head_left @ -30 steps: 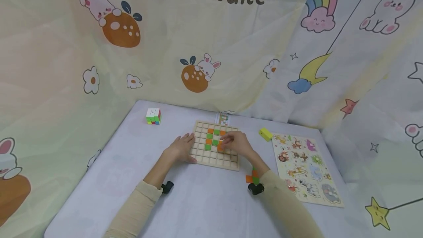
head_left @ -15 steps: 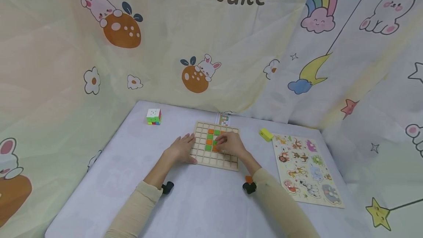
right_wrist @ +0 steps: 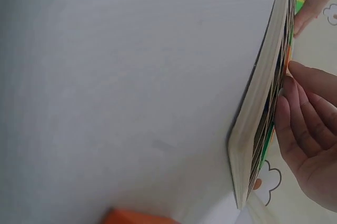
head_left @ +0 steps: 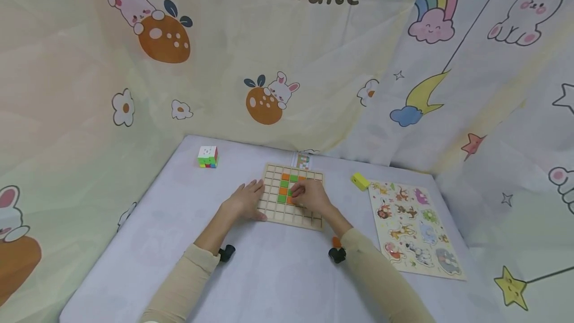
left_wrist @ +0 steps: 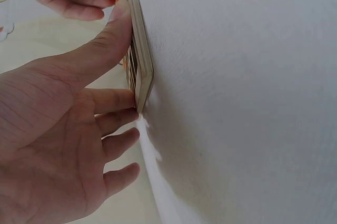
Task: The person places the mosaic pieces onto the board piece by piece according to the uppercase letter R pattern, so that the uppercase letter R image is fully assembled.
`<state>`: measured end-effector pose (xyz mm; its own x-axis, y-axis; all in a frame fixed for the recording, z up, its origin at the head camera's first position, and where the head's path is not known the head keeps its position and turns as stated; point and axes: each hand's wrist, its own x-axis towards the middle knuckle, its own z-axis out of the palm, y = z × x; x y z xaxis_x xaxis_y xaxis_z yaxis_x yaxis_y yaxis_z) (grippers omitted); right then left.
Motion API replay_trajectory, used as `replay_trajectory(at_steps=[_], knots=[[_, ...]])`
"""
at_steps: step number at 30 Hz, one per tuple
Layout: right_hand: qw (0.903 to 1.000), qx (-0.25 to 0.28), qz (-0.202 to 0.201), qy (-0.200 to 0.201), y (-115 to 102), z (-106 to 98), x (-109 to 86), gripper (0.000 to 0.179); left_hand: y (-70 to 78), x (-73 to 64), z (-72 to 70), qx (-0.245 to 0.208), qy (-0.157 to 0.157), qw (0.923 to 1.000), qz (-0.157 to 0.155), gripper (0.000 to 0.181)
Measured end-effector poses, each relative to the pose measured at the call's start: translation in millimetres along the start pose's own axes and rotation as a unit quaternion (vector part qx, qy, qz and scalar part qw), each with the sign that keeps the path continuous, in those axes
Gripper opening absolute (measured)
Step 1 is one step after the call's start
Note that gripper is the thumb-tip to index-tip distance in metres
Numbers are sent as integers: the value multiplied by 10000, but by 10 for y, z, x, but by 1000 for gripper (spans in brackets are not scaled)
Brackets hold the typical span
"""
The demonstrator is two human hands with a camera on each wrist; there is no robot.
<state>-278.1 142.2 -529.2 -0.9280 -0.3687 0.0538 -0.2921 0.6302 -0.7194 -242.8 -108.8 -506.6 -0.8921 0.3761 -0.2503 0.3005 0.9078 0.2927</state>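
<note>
A light wooden grid board (head_left: 291,216) lies mid-table, with several orange and green square tiles set in its cells, such as a green tile (head_left: 282,198). My left hand (head_left: 244,201) lies spread along the board's left side; in the left wrist view its thumb and fingertips touch the board's edge. Over the board, my right hand (head_left: 311,196) pinches an orange tile (head_left: 290,200) down at a cell beside the green one. The right hand's fingers cover part of the pattern. In the right wrist view, thumb and fingertips are right at the board's surface.
Behind the board lies a small patterned card (head_left: 303,162). A puzzle cube (head_left: 208,157) stands back left. To the right are a yellow block (head_left: 360,181) and an animal puzzle board (head_left: 419,233). An orange tile (head_left: 336,242) shows beside the right sleeve, which hides others.
My right hand has moved a little left over the board with the orange tile, down to the cell beside the green tile. The right forearm now covers loose tiles. My left hand has stayed put.
</note>
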Motion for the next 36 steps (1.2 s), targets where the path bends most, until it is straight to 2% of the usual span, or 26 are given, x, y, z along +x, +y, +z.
replay_trajectory(at_steps=[5,12,24,31,36], knots=[[10000,17,69,51,-23,-76,-61,25,-14,21,18,-18,-7,10000,24,107],[9994,74,-21,335,-27,-240,-200,23,20,-5,-18,93,-7,10000,-23,106],[9980,16,-71,626,0,-583,-528,26,-16,10,-12,126,16,9999,24,107],[9968,-271,47,747,121,-691,-747,25,-18,15,6,100,-3,9999,-38,107],[9973,-353,268,581,231,-760,-901,26,-4,26,19,-8,26,10000,-30,107]])
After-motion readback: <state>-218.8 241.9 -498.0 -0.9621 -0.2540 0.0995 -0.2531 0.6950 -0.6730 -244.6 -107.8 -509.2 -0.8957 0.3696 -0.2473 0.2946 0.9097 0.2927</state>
